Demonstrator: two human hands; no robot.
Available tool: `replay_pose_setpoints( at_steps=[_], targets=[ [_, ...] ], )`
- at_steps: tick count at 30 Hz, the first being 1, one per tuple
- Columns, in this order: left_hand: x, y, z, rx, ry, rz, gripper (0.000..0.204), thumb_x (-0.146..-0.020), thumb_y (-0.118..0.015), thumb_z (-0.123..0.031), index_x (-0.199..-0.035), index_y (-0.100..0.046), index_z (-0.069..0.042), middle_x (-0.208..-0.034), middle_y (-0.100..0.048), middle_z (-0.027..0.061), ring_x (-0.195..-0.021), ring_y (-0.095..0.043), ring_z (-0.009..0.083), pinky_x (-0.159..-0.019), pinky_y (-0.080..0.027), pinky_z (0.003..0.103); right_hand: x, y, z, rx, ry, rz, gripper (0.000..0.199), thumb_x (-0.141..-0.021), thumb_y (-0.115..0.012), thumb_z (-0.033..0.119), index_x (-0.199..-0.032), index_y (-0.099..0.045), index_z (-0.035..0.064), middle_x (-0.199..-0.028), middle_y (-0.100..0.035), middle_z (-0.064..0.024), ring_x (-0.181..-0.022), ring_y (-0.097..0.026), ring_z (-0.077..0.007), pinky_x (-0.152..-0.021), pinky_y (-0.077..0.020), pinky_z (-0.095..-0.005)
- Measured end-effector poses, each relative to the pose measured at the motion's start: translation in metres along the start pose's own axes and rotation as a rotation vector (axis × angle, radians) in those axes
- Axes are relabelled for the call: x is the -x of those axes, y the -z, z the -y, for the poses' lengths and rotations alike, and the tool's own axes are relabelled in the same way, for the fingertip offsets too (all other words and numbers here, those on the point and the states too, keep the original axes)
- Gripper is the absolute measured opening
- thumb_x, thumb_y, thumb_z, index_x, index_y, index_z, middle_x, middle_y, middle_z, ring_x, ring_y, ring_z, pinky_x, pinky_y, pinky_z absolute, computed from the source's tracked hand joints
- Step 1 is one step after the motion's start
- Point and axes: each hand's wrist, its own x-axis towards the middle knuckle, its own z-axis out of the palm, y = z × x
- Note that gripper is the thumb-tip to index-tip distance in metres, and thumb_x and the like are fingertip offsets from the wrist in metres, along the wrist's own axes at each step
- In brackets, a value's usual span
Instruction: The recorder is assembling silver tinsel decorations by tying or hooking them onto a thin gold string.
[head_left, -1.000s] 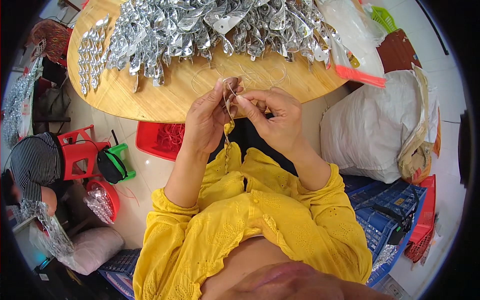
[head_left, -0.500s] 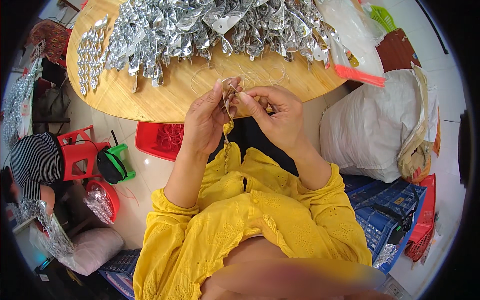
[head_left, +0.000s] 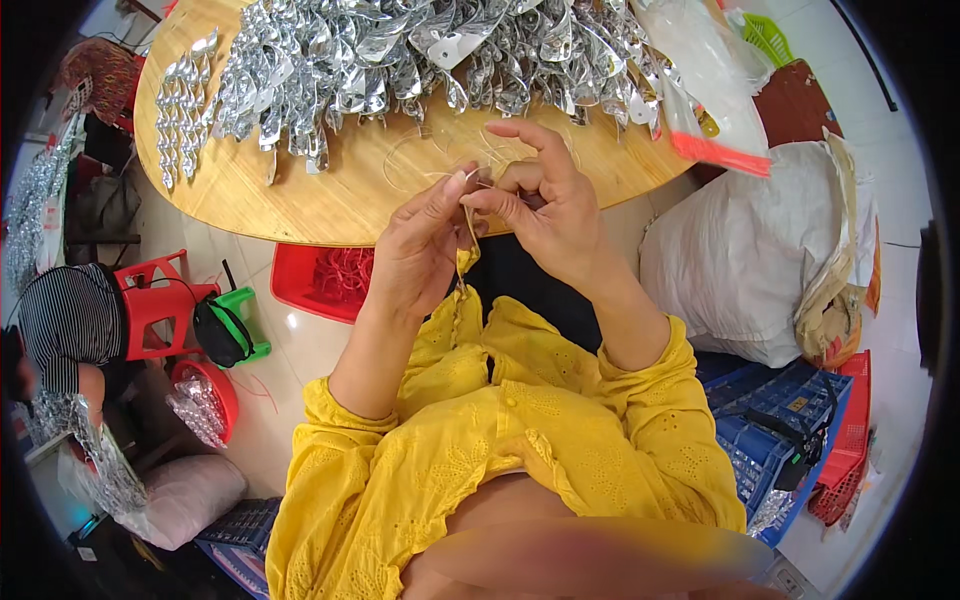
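My left hand [head_left: 415, 245] is closed on a twisted shiny metallic strip [head_left: 467, 258], gripped near its upper end over the table's near edge. The strip hangs toward my lap and mirrors the yellow of my clothes. My right hand [head_left: 555, 215] meets the left at the strip's top, thumb and a finger pinched on what looks like a thin clear line [head_left: 482, 183]. Its index finger is raised and stretched away. Loops of clear line [head_left: 395, 172] lie on the wooden table [head_left: 330, 205] beyond my hands. How the line meets the strip is hidden by my fingers.
Silvery twisted strips [head_left: 400, 60] are heaped across the table's far side. A clear plastic bag [head_left: 715, 110] lies at its right. Below stand a red bin [head_left: 300, 285], a big white sack [head_left: 745, 250] and blue crates [head_left: 770, 410]. Another person [head_left: 70, 320] bends at far left.
My right index finger has lifted and stretched out from the pinch. Both hands have shifted slightly, and the strip's top is now more covered by my fingers.
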Motion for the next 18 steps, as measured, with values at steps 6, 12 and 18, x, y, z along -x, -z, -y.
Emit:
replay_pose_setpoints(
  at_steps=[6,12,18],
  targets=[
    [-0.009,0.004,-0.007,0.028,-0.112,-0.061,0.023,-0.083,-0.047,-0.019,-0.096,-0.054,-0.001,-0.091,-0.057,0.0074,-0.082,-0.054,0.0152,-0.067,-0.043,0.025,-0.004,0.02,-0.002,0.21,0.013,0.05,0.026,-0.075,-0.057,0.009,-0.099,-0.052,-0.0005,-0.066,-0.055,-0.0026,-0.054,-0.046,-0.0047,-0.05,-0.0358,-0.0171],
    [-0.025,0.029,-0.031,-0.107,-0.586,-0.073,0.014,-0.083,-0.045,-0.012,-0.089,-0.052,-0.001,-0.085,-0.057,0.0098,-0.091,-0.054,0.0228,-0.081,-0.043,0.032,-0.004,0.057,-0.024,0.284,-0.088,-0.056,0.009,-0.075,-0.055,0.003,-0.082,-0.058,-0.0023,-0.068,-0.055,-0.0034,-0.056,-0.048,-0.0069,-0.05,-0.0379,-0.0186],
    [-0.045,-0.008,-0.009,-0.485,-0.643,0.103,0.013,-0.085,-0.043,-0.012,-0.083,-0.05,-0.001,-0.086,-0.057,0.0104,-0.077,-0.054,0.014,-0.075,-0.043,0.026,-0.026,0.031,-0.014,0.235,0.276,-0.008,0.006,-0.073,-0.057,0.003,-0.078,-0.057,-0.0011,-0.066,-0.055,-0.0035,-0.059,-0.052,-0.0084,-0.051,-0.0394,-0.0207]
  ],
)
